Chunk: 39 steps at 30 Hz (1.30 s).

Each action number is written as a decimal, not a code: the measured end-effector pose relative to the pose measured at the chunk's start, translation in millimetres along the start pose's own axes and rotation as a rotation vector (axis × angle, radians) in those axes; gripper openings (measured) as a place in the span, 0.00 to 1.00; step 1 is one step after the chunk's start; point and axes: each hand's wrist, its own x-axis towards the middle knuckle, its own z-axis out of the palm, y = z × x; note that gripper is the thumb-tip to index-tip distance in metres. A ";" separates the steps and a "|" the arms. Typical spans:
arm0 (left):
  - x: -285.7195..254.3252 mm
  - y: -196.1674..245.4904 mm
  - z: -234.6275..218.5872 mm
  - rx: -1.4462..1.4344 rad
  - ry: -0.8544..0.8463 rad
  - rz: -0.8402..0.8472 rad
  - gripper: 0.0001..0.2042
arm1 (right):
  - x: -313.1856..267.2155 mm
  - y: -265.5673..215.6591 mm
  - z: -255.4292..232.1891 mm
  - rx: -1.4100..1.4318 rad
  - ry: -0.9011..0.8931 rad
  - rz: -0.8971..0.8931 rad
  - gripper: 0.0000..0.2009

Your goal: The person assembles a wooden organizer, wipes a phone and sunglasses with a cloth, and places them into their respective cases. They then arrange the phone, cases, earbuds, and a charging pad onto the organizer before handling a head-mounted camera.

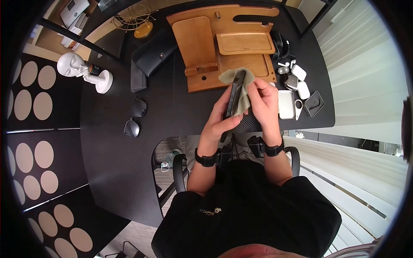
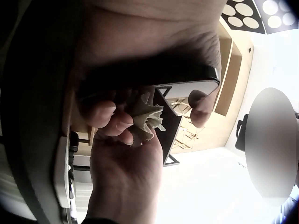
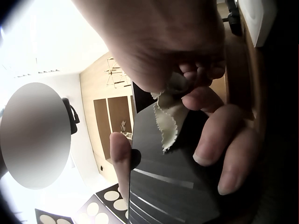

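A black smartphone [image 1: 232, 99] stands nearly edge-on over the front of the desk, side buttons showing. My left hand [image 1: 216, 119] grips it by its edges; in the right wrist view the thumb is on one edge and fingers [image 3: 226, 144] on the other. A pale green cleaning cloth [image 1: 243, 99] with zigzag edges drapes over the phone's upper end. Pinching the cloth, my right hand [image 1: 265, 103] presses it to the phone's face. In the right wrist view the dark glass [image 3: 163, 182] reflects light streaks. The left wrist view shows the cloth bunched [image 2: 145, 116] in the right fingers.
Behind the hands stands a wooden desk organizer [image 1: 193, 43]. Earbuds, cases and a white tray [image 1: 286, 104] lie to the right. On the left are sunglasses [image 1: 136, 117], a black case [image 1: 155, 53] and a white figurine [image 1: 103, 81]. A chair armrest [image 1: 179, 172] flanks the person.
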 end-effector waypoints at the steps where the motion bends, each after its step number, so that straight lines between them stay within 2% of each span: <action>1: 1.0 -4.1 -1.3 0.000 -0.002 0.001 0.48 | 0.3 0.3 -0.4 -0.001 0.001 -0.003 0.11; 3: 3.3 -13.6 -7.3 0.094 0.083 0.077 0.49 | 2.5 2.6 -0.2 -0.122 -0.009 -0.046 0.10; 7: 3.1 -5.5 1.4 0.029 0.086 0.079 0.48 | 1.6 -6.2 2.5 -0.052 -0.018 0.062 0.10; 10: 1.4 -6.3 -2.3 -0.073 0.010 0.042 0.43 | 1.1 -4.4 -2.6 -0.030 -0.083 0.107 0.10; 12: 2.9 -8.9 -4.4 -0.170 0.009 0.056 0.39 | 3.1 1.9 -4.6 -0.085 -0.112 0.078 0.10; 16: 0.7 -5.6 -2.0 -0.166 0.038 0.059 0.37 | 4.9 1.1 -4.1 -0.102 -0.122 0.046 0.10; 19: -0.9 -9.4 -6.9 -0.181 0.021 0.080 0.35 | 5.1 1.8 -5.7 -0.185 -0.171 -0.031 0.10; 21: -2.2 -9.9 -11.7 -0.249 0.056 0.038 0.34 | 5.5 -1.0 -4.7 -0.331 -0.222 -0.146 0.09; 25: -4.3 -11.8 -14.9 -0.288 0.076 0.065 0.35 | 3.6 -11.7 -1.1 -0.269 -0.264 -0.103 0.08; 27: -7.1 -14.3 -18.6 -0.331 0.036 0.065 0.36 | 2.3 -13.1 -1.0 -0.146 -0.311 -0.070 0.07; 31: -6.2 -10.5 -17.3 -0.391 -0.061 0.074 0.38 | 3.7 -1.0 -5.1 -0.149 -0.295 -0.083 0.08; 33: -4.6 -5.4 -11.5 -0.412 -0.040 0.093 0.40 | 2.0 -6.1 -3.7 0.050 -0.261 0.044 0.05; 34: -6.1 -4.5 -11.3 -0.414 -0.037 0.093 0.40 | 2.4 -2.0 -6.0 0.049 -0.261 0.047 0.05; 36: -9.9 -2.2 -12.3 -0.409 0.044 0.112 0.40 | 4.2 9.9 -12.2 -0.241 -0.129 -0.102 0.06; 38: -8.4 4.0 -8.1 -0.421 0.098 0.138 0.39 | 2.0 9.7 -12.1 -0.225 -0.122 -0.083 0.06; 39: -7.2 7.4 -7.4 -0.484 0.176 0.173 0.38 | 0.6 9.3 -12.1 -0.230 -0.125 -0.074 0.06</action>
